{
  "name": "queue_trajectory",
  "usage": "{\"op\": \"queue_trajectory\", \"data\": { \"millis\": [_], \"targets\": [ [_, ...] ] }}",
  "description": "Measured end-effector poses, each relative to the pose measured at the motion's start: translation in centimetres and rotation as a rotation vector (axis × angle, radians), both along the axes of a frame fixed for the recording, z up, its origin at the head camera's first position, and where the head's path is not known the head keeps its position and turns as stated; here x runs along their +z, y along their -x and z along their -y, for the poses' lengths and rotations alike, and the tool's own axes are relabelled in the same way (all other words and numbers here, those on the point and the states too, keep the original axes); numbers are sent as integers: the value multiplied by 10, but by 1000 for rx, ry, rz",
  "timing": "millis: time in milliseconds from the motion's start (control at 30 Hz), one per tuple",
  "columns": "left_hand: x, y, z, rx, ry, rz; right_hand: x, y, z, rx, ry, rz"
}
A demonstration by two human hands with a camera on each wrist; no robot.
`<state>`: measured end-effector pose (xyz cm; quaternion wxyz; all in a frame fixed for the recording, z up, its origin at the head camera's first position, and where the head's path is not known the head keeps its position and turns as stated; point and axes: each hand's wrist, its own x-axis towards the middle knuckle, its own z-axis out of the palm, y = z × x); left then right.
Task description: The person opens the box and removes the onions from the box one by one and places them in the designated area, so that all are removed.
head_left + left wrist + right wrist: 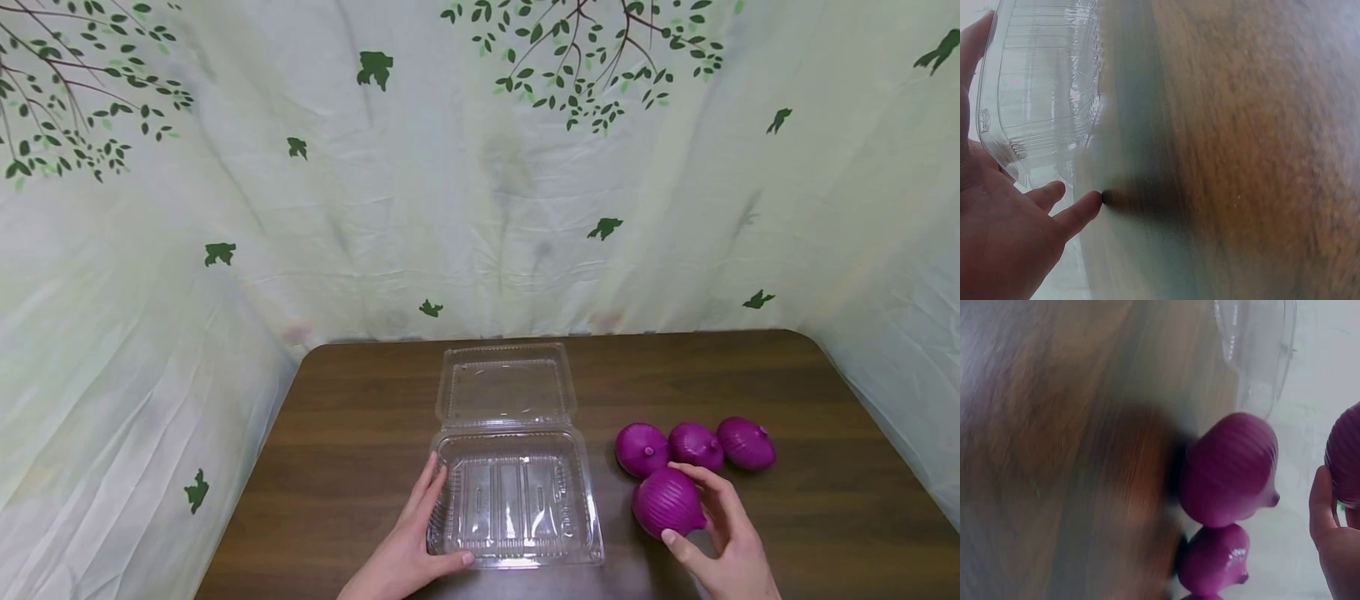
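A clear plastic clamshell container [517, 500] lies unfolded on the table, its lid [506, 387] laid back behind the base. My left hand [408, 533] rests at the base's near left corner, fingers stretched along the left side and thumb at the front edge. In the left wrist view, the little finger [1082, 212] touches the table. My right hand [723, 533] holds a purple onion [666, 502] between thumb and fingers. The right wrist view shows this onion [1346, 456] raised above the table. Behind it sit three more onions [696, 446] in a row.
The dark wooden table [352, 417] has rounded far corners. A pale fabric curtain [480, 208] with printed leaves and birds hangs behind it and along both sides. The row of onions stands to the right of the container.
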<state>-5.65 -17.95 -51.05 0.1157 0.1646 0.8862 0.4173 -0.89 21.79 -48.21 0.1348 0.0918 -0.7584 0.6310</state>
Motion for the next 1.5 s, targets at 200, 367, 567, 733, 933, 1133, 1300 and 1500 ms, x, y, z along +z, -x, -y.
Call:
{"op": "queue_trajectory", "data": {
  "millis": [200,367,567,733,933,1133,1300,1500],
  "targets": [
    [0,0,0,4,-12,5,3,-1,-8,-26,-92,-33],
    [-1,0,0,7,-14,3,6,-2,-18,-81,-194,-49],
    [-2,1,0,12,-15,10,8,-4,-30,-219,-335,52],
    [-2,1,-1,17,-25,14,8,-5,-41,-313,-439,147],
    [-3,1,0,17,-22,11,-2,-3,-59,-345,-573,258],
    [-3,0,0,18,-29,0,-13,2,-72,-275,-623,408],
    [-4,-1,0,20,-27,-15,-20,9,-80,-210,-670,512],
    [-4,-1,0,17,-37,-6,-26,14,-82,-197,-704,508]
  ]
}}
